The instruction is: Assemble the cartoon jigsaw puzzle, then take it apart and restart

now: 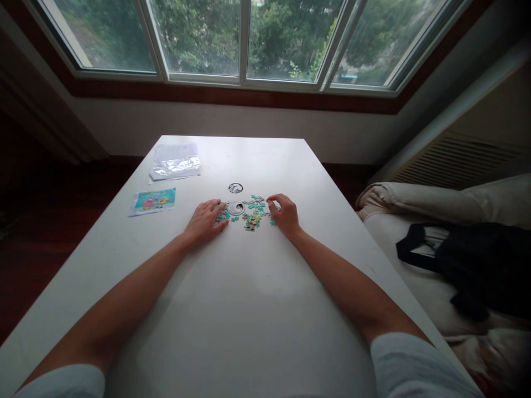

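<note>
Small green jigsaw pieces [257, 203] lie loosely scattered around the middle of the white table. Among them, a few joined pieces form a yellow cartoon figure [252, 220]. My left hand [205, 221] rests at the left side of the pieces, fingers spread and partly covering some of them. On the right, my right hand [284, 214] is curled with thumb and index finger drawn together; anything between the tips is too small to make out. A round silvery tin [236, 208] sits between the hands, close to the left fingertips.
Beyond the tin lies a round, dark-rimmed disc [235, 188]. A colourful cartoon picture sheet [153, 202] and a clear plastic bag with papers [175, 161] lie at the table's left. Right of the table, a black garment [485, 265] rests on a pale cushioned surface [394, 226].
</note>
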Tool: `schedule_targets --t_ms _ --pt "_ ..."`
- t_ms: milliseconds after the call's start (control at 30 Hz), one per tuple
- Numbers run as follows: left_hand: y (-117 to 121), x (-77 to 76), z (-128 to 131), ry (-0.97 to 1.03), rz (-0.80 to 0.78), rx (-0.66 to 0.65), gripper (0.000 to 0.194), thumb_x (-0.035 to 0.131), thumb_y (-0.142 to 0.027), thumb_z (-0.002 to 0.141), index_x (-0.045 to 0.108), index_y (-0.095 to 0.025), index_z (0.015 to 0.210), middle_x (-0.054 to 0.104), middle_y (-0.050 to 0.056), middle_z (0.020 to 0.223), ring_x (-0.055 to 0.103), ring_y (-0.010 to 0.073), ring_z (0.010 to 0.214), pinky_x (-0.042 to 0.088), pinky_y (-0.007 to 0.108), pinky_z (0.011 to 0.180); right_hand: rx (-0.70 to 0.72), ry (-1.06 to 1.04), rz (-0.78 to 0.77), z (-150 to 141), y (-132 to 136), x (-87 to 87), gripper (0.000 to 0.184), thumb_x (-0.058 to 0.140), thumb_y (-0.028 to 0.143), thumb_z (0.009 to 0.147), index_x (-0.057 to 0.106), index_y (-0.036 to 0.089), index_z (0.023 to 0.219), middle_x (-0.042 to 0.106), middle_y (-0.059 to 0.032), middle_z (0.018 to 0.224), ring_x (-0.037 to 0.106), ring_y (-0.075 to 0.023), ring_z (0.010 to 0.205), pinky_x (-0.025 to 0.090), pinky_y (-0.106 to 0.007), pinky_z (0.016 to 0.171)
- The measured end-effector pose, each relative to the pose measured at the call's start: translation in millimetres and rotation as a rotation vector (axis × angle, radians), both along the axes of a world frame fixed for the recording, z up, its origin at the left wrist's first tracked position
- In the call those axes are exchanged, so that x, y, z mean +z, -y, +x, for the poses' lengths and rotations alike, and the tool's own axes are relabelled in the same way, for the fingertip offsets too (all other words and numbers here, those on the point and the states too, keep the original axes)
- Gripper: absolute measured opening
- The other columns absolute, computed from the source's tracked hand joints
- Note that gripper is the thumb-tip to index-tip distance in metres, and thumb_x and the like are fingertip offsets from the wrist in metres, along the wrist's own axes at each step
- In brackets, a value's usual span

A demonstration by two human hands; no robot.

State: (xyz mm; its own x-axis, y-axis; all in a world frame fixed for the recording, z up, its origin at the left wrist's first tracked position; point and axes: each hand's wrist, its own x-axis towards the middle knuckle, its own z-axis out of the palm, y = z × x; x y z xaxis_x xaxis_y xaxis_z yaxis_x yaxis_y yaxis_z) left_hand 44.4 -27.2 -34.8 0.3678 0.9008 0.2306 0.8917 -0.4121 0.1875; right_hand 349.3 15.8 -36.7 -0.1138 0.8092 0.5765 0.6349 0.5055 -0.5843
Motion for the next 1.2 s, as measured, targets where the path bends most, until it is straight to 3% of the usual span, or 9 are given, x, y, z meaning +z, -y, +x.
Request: schedule_targets --t_ms 400,633,800,1200 --pt "-4 0.1 -13 0.187 0.082 0.007 0.041 0.047 -0.037 0.099 0.064 -0.022 0.134 0.061 0.009 0.139 0.050 0.0267 0.132 0.039 0.047 0.118 -0.145 -0.010 -0.146 38 -28 -4.1 0.022 0.053 0.031 0.091 0.072 0.021 0.094 0.075 -0.0063 0.095 0.067 -0.0233 0.089 0.052 -0.039 0.089" --pt "-17 -5.4 -34 0.186 0.053 0.087 0.040 0.051 -0.035 0.096 0.066 -0.020 0.130 0.062 0.010 0.137 0.051 0.0272 0.130 0.038 0.047 0.118 -0.023 0.111 -0.168 32 -25 -9.2 0.022 0.054 0.027 0.091 0.074 0.021 0.097 0.074 -0.0064 0.099 0.064 -0.0209 0.087 0.051 -0.037 0.088" --pt "-17 -6.6 -35 0.173 0.039 0.066 0.042 0.050 -0.037 0.096 0.066 -0.020 0.131 0.060 0.010 0.140 0.050 0.0271 0.132 0.036 0.046 0.119 0.080 0.219 -0.152 33 -26 -13.3 0.024 0.053 0.022 0.094 0.074 0.022 0.105 0.072 -0.0084 0.108 0.060 -0.0245 0.106 0.047 -0.041 0.099" --pt "-16 -8.6 -37 0.162 0.056 0.054 0.043 0.050 -0.038 0.097 0.066 -0.020 0.132 0.060 0.011 0.140 0.050 0.0277 0.132 0.037 0.046 0.119 0.075 0.315 -0.140 32 -25 -11.1 0.020 0.060 0.026 0.092 0.075 0.024 0.105 0.066 -0.0073 0.098 0.058 -0.0243 0.098 0.047 -0.039 0.093"
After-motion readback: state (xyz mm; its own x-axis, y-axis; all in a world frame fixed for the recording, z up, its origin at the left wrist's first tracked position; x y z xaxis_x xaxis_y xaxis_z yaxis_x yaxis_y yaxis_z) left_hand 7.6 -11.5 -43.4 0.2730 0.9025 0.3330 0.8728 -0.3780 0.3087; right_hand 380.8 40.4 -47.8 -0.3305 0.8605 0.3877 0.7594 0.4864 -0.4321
